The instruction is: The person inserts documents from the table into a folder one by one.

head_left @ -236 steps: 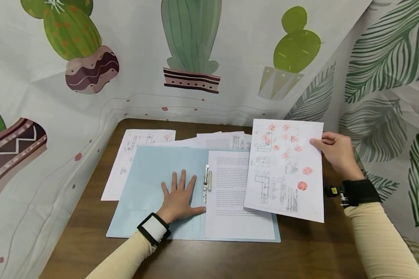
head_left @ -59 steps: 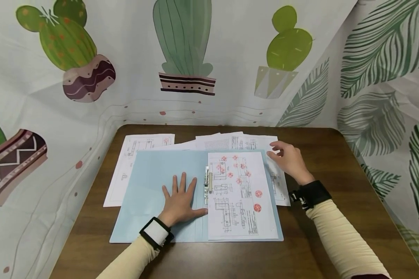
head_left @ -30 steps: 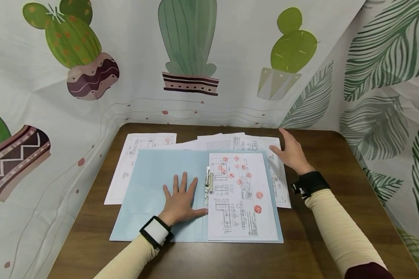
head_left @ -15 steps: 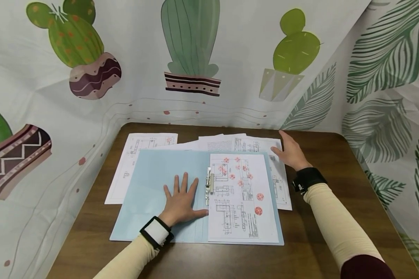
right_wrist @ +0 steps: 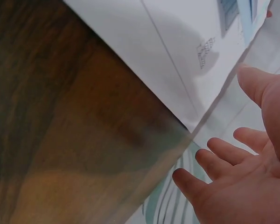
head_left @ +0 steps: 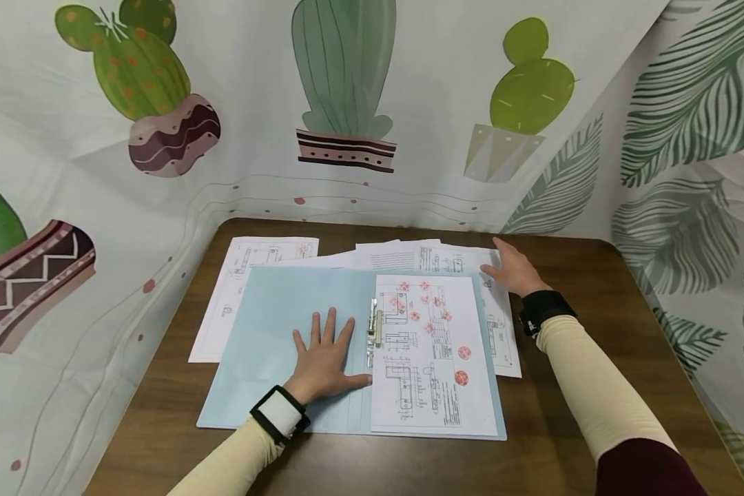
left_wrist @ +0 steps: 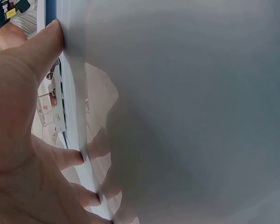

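A light blue folder (head_left: 273,310) lies spread on the table. My left hand (head_left: 322,365) rests on its left inner cover with fingers spread, the thumb tip at the edge of the papers. In the left wrist view the fingers (left_wrist: 86,198) touch the shiny cover. On the folder's right side lies a drawing sheet (head_left: 421,365) with red stamps, beside the metal clip (head_left: 374,334). My right hand (head_left: 516,272) is at the upper right corner of a loose drawing sheet (head_left: 503,344) that is partly hidden under the folder. Its thumb and fingers are apart, pinching nothing.
More printed sheets (head_left: 378,256) stick out behind the folder, and another drawing (head_left: 213,331) shows at its left. The wooden table (head_left: 570,289) meets a cloth backdrop (head_left: 434,193) with cacti and leaves at the back.
The stamped sheet, earlier pinched by my right hand in the air, now lies on the folder's right side. My right hand let go and came to the loose sheets' corner. The left stayed.
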`<state>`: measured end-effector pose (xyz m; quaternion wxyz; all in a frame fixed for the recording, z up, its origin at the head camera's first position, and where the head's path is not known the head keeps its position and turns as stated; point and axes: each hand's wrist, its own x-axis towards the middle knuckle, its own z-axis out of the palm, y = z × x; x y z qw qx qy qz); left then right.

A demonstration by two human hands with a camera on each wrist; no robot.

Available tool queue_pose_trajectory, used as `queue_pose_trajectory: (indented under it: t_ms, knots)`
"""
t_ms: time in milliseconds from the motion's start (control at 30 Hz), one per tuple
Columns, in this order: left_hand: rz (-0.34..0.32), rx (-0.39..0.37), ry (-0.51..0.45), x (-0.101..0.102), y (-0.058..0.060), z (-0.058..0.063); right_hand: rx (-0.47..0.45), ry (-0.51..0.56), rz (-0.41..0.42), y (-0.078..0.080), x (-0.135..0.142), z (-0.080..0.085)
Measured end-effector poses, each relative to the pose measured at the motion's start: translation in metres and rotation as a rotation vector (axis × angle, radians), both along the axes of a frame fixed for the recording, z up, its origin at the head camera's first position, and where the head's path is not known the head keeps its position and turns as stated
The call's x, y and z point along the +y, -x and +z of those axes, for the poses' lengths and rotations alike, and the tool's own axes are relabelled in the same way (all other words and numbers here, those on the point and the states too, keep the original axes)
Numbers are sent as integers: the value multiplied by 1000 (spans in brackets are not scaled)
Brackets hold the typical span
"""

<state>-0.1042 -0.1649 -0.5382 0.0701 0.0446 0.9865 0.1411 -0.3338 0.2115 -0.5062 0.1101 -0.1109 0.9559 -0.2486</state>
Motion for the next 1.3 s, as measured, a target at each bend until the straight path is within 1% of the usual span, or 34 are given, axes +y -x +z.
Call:
queue_pose_trajectory:
  t_ms: [267,500,600,833,967,1167,1300]
  knots:
    - [-2,-2,0,1,0,1,-35,-11,4,6,-1,-7]
    - [-4,9,-4,1,-2,1,-56,-53,12,12,1,-21]
    - [-4,7,3,1,-2,1,-58,-58,13,12,1,-23]
    - [-1,-5,0,1,0,2,-38,-95,11,11,-4,-22]
    - [-3,-10,3,0,0,1,-27,-94,11,11,-4,-24]
    - [-5,-5,-14,0,1,0,-1,-87,5,16,1,-33]
    - [-1,-17,-8,0,1,0,32,-67,-19,18,1,-38]
